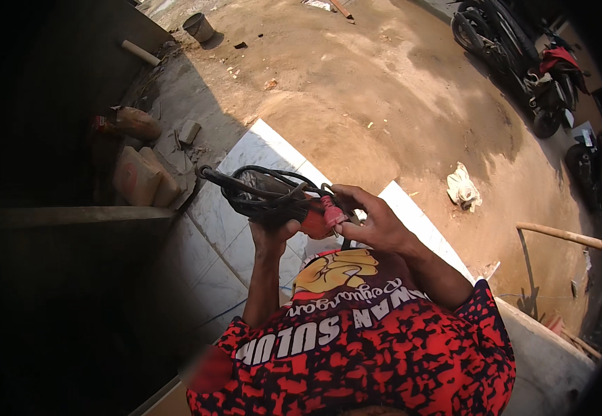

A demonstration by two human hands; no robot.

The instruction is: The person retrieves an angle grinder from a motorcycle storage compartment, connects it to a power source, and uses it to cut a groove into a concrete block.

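A power tool (314,223) with a red-orange body and a dark front sits at chest height, partly hidden under a loosely coiled black cable (245,187). My left hand (270,234) grips the tool and cable from below, thumb up on the near side. My right hand (376,223) closes on a red-pink plug (333,213) at the right end of the bundle, its thumb against the plug. Below both hands is my red and black printed shirt (377,347).
White tiles (259,142) edge a dirt yard (328,90). Sacks (138,177), rubble (188,133) and a bucket (199,28) lie left. Motorbikes (495,48) stand upper right. A crumpled cloth (463,187) and wooden-handled tool (557,236) are right; a dark wall (72,229) is left.
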